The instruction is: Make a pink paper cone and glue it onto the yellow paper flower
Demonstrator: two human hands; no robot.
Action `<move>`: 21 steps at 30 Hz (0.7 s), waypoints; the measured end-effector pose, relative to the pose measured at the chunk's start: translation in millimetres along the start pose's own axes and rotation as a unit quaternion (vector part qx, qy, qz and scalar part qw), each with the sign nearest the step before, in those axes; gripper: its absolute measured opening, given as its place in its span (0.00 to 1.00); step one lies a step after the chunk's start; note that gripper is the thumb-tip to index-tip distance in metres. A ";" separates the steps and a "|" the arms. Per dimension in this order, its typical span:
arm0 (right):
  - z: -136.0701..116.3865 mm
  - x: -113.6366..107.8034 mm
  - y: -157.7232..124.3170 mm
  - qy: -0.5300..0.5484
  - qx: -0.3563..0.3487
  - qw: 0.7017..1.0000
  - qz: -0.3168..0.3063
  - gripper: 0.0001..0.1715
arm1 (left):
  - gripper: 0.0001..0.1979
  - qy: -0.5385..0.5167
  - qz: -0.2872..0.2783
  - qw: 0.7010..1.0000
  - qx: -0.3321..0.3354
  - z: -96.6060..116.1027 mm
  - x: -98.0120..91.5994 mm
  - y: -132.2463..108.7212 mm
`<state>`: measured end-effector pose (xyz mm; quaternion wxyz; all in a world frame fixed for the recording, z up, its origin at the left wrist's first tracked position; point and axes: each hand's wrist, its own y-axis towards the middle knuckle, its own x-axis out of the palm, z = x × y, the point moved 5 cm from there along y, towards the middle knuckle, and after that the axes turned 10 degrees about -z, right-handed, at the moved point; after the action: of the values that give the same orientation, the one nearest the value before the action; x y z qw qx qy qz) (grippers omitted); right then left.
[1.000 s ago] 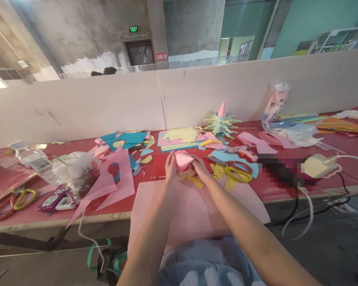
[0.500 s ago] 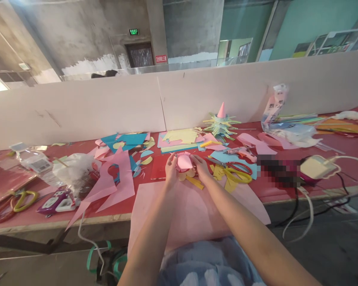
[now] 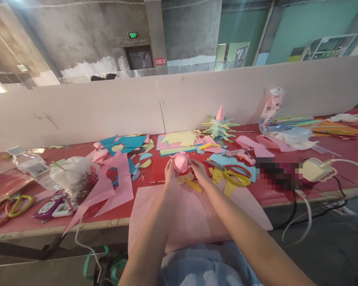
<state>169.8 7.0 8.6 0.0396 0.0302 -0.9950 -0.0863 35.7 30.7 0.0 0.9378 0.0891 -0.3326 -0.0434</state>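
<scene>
A small pink paper piece (image 3: 181,162), rounded with a point toward me and tabs round its edge, is held between both hands above the table. My left hand (image 3: 170,171) is closed on its left side. At its right edge, my right hand (image 3: 198,169) has its fingertips on the paper. Just below lie round paper cut-outs and a yellow paper strip (image 3: 193,185). Beneath and behind the hands is a red sheet (image 3: 157,170). Yellow-and-red-handled scissors (image 3: 237,178) rest to the right of my right hand.
A paper tree with a pink cone top (image 3: 220,126) stands at the back. Pink paper offcuts (image 3: 119,186), a plastic bag (image 3: 73,176) and more scissors (image 3: 20,205) lie left. To the right are a pink glue gun (image 3: 245,156) and a white plug with cables (image 3: 318,170).
The pink paper piece has been turned between my hands, so its rounded, pointed form shows more. Both hands stay near the same place, while the view shifts slightly.
</scene>
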 end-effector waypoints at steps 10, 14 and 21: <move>12.4 -10.5 7.6 0.026 -0.018 0.997 0.067 0.18 | 0.26 0.136 0.007 0.991 0.010 6.0 1.6 -2.4; 7.7 -11.6 7.5 0.042 -0.020 0.997 0.068 0.18 | 0.24 0.215 0.008 0.976 0.028 8.9 3.9 -3.7; 5.7 -14.9 8.0 0.051 -0.030 0.995 0.085 0.19 | 0.28 0.137 0.031 0.990 -0.002 5.6 -0.3 -4.8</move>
<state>183.7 16.8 3.3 0.0980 -0.0516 -0.9876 -0.1112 31.8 25.2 3.1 0.9756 0.0822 -0.2034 -0.0021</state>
